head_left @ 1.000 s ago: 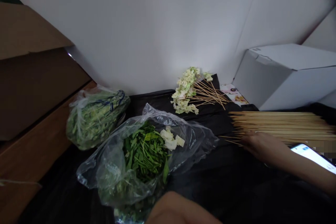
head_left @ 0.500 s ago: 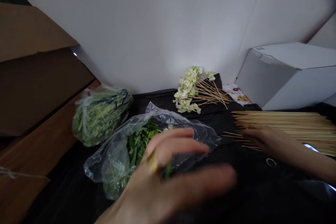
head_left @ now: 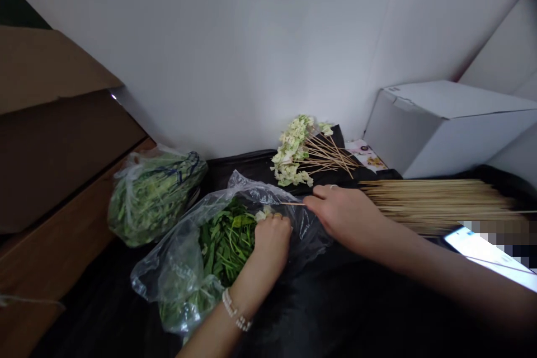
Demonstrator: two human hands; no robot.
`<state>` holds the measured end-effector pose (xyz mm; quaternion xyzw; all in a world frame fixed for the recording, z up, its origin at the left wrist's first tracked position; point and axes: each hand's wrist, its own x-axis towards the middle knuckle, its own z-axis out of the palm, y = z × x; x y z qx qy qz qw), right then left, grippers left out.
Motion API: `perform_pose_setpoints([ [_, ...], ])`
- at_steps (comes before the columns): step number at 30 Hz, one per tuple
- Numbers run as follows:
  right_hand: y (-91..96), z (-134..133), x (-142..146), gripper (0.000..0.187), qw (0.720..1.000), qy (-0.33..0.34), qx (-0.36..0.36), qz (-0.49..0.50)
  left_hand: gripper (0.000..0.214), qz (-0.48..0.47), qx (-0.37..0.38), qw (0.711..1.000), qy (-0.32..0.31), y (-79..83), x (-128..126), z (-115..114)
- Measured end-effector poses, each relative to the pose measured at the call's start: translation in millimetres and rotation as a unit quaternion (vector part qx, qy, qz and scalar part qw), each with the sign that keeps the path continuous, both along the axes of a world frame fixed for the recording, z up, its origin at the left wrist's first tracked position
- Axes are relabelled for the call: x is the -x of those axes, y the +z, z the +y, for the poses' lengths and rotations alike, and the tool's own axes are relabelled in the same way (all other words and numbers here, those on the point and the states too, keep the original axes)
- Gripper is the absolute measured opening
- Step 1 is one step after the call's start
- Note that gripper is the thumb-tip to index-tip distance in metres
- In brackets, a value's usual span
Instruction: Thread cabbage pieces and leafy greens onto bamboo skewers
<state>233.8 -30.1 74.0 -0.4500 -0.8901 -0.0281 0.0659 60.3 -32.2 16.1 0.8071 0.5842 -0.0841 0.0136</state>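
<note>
My left hand [head_left: 272,235] reaches into an open clear plastic bag [head_left: 176,268] of leafy greens [head_left: 230,246]. Its fingers are closed at a pale piece of cabbage leaf [head_left: 263,213], with the fingertips mostly hidden. Just to the right, my right hand [head_left: 339,210] pinches a thin bamboo skewer [head_left: 291,203], which points left over the bag toward the left hand. Behind the bag lie several skewers threaded with pale cabbage leaves [head_left: 291,154], their bare sticks [head_left: 331,155] pointing right.
Bare bamboo skewers [head_left: 436,196] lie in a wide pile on the right, with a lit phone [head_left: 490,257] in front. A tied bag of greens [head_left: 155,201] stands on the left near a cardboard box [head_left: 62,145]. A white box [head_left: 444,123] sits back right. Black sheeting [head_left: 335,302] covers the surface.
My left hand has gone from open above the bag to closed inside it. My right hand has moved left from the skewer pile and now holds one skewer.
</note>
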Motion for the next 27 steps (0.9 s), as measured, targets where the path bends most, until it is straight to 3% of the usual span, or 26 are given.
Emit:
perform_pose_setpoints([
  [5,-13.1,7,22,0.019,1.000,-0.014,0.019,0.010,0.026,-0.040,-0.051,0.995,0.075,-20.8,2,-5],
  [8,-29.1,6,25,0.022,0.999,-0.021,0.035,0.031,0.027,-0.052,-0.046,0.995,0.076,-27.6,4,-7],
  [12,-61.2,0,24,0.027,0.995,-0.053,0.042,0.068,0.026,-0.050,-0.047,0.996,0.065,-33.4,6,-6],
  [20,-128.7,6,17,0.037,0.994,-0.041,0.022,0.102,0.026,-0.045,-0.114,0.992,0.036,-45.9,9,-10],
  [27,-145.1,10,15,0.038,0.993,-0.042,0.017,0.109,0.027,-0.050,-0.174,0.982,0.051,-60.4,3,-15],
])
